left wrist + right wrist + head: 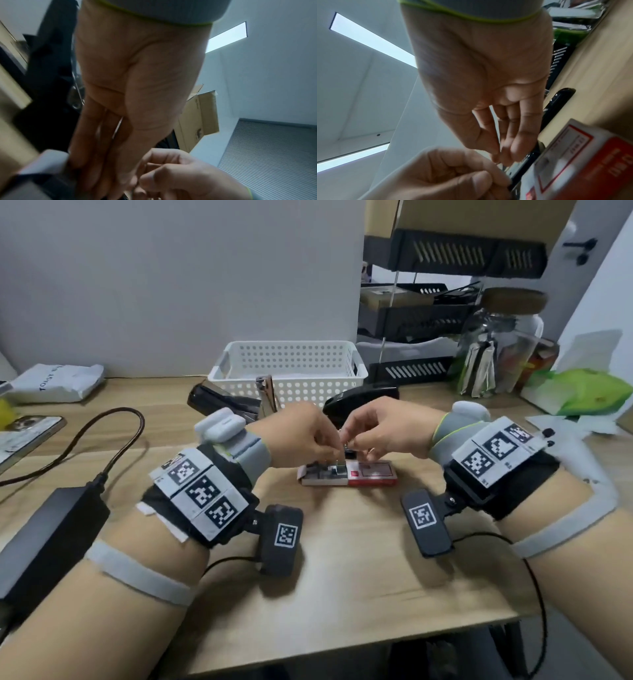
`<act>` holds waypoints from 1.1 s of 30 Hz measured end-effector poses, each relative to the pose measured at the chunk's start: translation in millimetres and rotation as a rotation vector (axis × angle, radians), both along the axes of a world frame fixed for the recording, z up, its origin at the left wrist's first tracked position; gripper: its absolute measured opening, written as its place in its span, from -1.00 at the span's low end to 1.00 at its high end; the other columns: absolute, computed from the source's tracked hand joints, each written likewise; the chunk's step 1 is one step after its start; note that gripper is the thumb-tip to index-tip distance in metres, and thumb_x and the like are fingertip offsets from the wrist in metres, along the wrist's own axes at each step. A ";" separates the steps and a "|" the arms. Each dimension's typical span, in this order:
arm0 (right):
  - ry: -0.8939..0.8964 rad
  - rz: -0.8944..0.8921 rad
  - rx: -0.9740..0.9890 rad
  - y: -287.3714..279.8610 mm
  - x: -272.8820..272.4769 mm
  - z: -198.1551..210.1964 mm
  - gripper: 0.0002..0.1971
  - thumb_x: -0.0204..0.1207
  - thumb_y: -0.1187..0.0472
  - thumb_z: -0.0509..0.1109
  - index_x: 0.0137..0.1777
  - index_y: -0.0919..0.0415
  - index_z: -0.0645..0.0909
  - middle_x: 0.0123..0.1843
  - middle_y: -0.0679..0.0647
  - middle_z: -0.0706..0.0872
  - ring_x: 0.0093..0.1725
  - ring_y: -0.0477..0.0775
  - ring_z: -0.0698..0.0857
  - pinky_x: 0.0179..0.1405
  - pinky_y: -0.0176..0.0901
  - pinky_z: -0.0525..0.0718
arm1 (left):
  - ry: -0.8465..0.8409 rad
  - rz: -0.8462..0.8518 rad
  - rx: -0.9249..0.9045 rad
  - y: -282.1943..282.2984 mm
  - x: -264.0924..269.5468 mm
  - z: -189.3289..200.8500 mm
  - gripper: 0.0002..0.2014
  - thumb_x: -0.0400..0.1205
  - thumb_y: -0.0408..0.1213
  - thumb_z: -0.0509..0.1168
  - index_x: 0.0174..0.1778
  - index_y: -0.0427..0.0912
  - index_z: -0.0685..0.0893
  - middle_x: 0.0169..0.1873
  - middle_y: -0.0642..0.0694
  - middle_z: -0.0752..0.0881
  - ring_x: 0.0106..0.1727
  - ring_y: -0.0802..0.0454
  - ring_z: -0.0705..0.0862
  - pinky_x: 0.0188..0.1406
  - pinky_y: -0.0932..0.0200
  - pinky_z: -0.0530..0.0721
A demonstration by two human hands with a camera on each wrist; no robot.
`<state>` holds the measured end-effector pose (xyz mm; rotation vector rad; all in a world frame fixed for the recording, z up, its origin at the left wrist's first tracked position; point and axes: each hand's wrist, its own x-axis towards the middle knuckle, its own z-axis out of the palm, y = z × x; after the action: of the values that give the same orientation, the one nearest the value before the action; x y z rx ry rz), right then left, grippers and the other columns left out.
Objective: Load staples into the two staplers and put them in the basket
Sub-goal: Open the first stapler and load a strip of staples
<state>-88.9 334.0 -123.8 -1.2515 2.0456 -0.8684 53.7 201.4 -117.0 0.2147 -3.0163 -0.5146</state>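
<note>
Staples [343, 454] half hidden between pinching fingertips [334, 445].

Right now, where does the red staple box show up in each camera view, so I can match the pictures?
Head: the staple box lies on the desk at centre, just below the two hands.
Left wrist: not in view; hands and blur fill the lower frame.
Right wrist: lower right corner, close and blurred, red with a white label.
Shared landmark: the closed black stapler lying on the desk behind the hands.
</note>
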 end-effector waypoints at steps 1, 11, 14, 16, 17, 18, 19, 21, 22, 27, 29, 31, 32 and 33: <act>0.005 0.003 0.021 -1.7 -0.3 -1.2 -0.80 0.51 0.49 0.32 -0.03 0.32 0.76 -0.21 0.16 0.76 -0.32 0.00 0.73 -0.22 -0.18 0.74 | -0.042 -0.026 -0.020 0.8 -3.0 -0.1 -0.87 0.63 -0.15 0.45 -0.01 0.14 0.89 -0.24 0.19 0.79 -0.24 0.23 0.68 -0.22 0.24 0.57; -0.023 -0.040 0.040 -3.2 6.6 -8.4 -0.81 0.53 0.52 0.31 -0.06 0.27 0.71 -0.31 0.07 0.73 -0.44 -0.16 0.73 -0.38 -0.32 0.69 | -0.238 -0.066 -0.096 3.8 -1.5 7.2 -0.67 0.52 -0.26 0.44 0.15 0.19 0.80 -0.07 0.15 0.75 -0.07 0.12 0.71 -0.15 0.28 0.62; -0.061 -0.056 0.052 -2.2 9.8 -5.5 -0.79 0.54 0.52 0.26 -0.06 0.25 0.67 -0.25 0.12 0.74 -0.40 -0.10 0.74 -0.36 -0.31 0.69 | -0.227 -0.079 -0.085 4.4 -1.4 5.4 -0.73 0.51 -0.22 0.50 0.10 0.15 0.80 -0.10 0.12 0.76 -0.06 0.10 0.73 -0.10 0.24 0.65; -0.082 -0.063 0.064 -3.3 9.5 -3.4 -0.78 0.55 0.51 0.25 -0.05 0.24 0.67 -0.21 0.16 0.74 -0.35 -0.03 0.74 -0.34 -0.27 0.71 | -0.211 -0.095 -0.049 0.2 -0.8 2.3 -0.78 0.54 -0.20 0.49 0.06 0.18 0.82 -0.08 0.11 0.76 -0.03 0.11 0.74 0.02 0.14 0.72; -0.089 -0.064 0.070 -4.5 9.0 -2.6 -0.78 0.55 0.50 0.25 -0.04 0.23 0.68 -0.20 0.17 0.74 -0.34 -0.01 0.75 -0.33 -0.25 0.72 | -0.209 -0.093 -0.029 -2.6 0.4 1.0 -0.79 0.55 -0.18 0.49 0.06 0.20 0.82 -0.07 0.12 0.76 -0.01 0.12 0.75 0.07 0.10 0.73; -0.099 -0.066 0.075 -5.4 8.7 -1.2 -0.79 0.55 0.49 0.26 -0.03 0.24 0.68 -0.18 0.19 0.74 -0.34 0.01 0.75 -0.32 -0.23 0.73 | -0.213 -0.085 -0.016 -4.8 1.5 0.1 -0.80 0.56 -0.15 0.49 0.06 0.21 0.82 -0.07 0.13 0.76 0.00 0.14 0.75 0.09 0.08 0.73; -0.112 -0.066 0.076 -6.8 7.9 0.3 -0.80 0.55 0.48 0.27 -0.02 0.25 0.69 -0.17 0.20 0.74 -0.33 0.03 0.76 -0.33 -0.21 0.74 | -0.213 -0.079 -0.010 -5.9 1.9 -0.2 -0.81 0.56 -0.12 0.51 0.06 0.21 0.82 -0.09 0.13 0.76 0.00 0.14 0.75 0.09 0.08 0.72; -0.150 -0.063 0.069 -7.0 8.3 1.6 -0.80 0.56 0.47 0.27 0.03 0.29 0.69 -0.15 0.23 0.72 -0.32 0.07 0.75 -0.37 -0.19 0.75 | -0.218 -0.085 -0.019 -3.8 1.0 -0.7 -0.82 0.53 -0.08 0.53 0.05 0.18 0.82 -0.11 0.12 0.77 0.00 0.11 0.75 0.06 0.09 0.71; -0.167 -0.053 0.070 -8.2 8.8 1.9 -0.80 0.56 0.46 0.26 0.04 0.29 0.68 -0.16 0.24 0.72 -0.32 0.07 0.74 -0.39 -0.19 0.74 | -0.220 -0.092 -0.030 -2.4 0.5 -0.8 -0.82 0.53 -0.08 0.53 0.04 0.16 0.82 -0.10 0.11 0.77 -0.01 0.10 0.74 0.03 0.12 0.70; -0.210 -0.004 0.074 -11.7 4.7 -1.9 -0.80 0.57 0.45 0.24 -0.06 0.22 0.66 -0.16 0.25 0.73 -0.37 0.03 0.75 -0.42 -0.22 0.71 | -0.243 -0.106 -0.018 -2.8 -4.7 -1.0 -0.85 0.56 -0.14 0.47 0.01 0.18 0.84 -0.10 0.10 0.80 -0.04 0.08 0.77 0.00 0.15 0.71; -0.241 0.003 0.060 -9.9 2.7 -4.2 -0.81 0.58 0.45 0.24 -0.06 0.21 0.65 -0.13 0.27 0.74 -0.38 0.00 0.75 -0.44 -0.24 0.70 | -0.259 -0.098 -0.009 -2.6 -6.5 -1.1 -0.85 0.53 -0.13 0.49 -0.01 0.19 0.83 -0.14 0.10 0.81 -0.09 0.08 0.79 -0.05 0.16 0.72; -0.264 0.006 0.039 -7.4 2.0 -6.9 -0.81 0.60 0.46 0.24 -0.05 0.22 0.64 -0.09 0.31 0.74 -0.39 -0.02 0.75 -0.46 -0.27 0.68 | -0.258 -0.085 -0.021 0.6 -8.3 -0.9 -0.83 0.48 -0.12 0.52 -0.03 0.18 0.83 -0.18 0.10 0.81 -0.14 0.12 0.77 -0.12 0.21 0.70; -0.270 0.007 0.029 -6.5 2.3 -7.8 -0.81 0.60 0.46 0.23 -0.04 0.22 0.64 -0.08 0.33 0.74 -0.40 -0.03 0.74 -0.47 -0.28 0.67 | -0.250 -0.077 -0.029 1.8 -8.4 -0.9 -0.83 0.47 -0.13 0.53 -0.04 0.17 0.83 -0.19 0.11 0.81 -0.18 0.17 0.75 -0.16 0.23 0.68; -0.273 0.006 0.020 -6.7 2.1 -8.4 -0.80 0.60 0.47 0.23 -0.04 0.23 0.64 -0.08 0.33 0.74 -0.40 -0.04 0.74 -0.48 -0.29 0.67 | -0.241 -0.068 -0.033 2.4 -8.5 -0.4 -0.84 0.46 -0.13 0.54 -0.06 0.15 0.83 -0.22 0.12 0.80 -0.25 0.25 0.72 -0.21 0.27 0.67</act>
<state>-86.8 327.2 -132.2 -1.0633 1.8279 -0.9575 45.3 203.8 -117.4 0.1851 -3.2741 -0.4760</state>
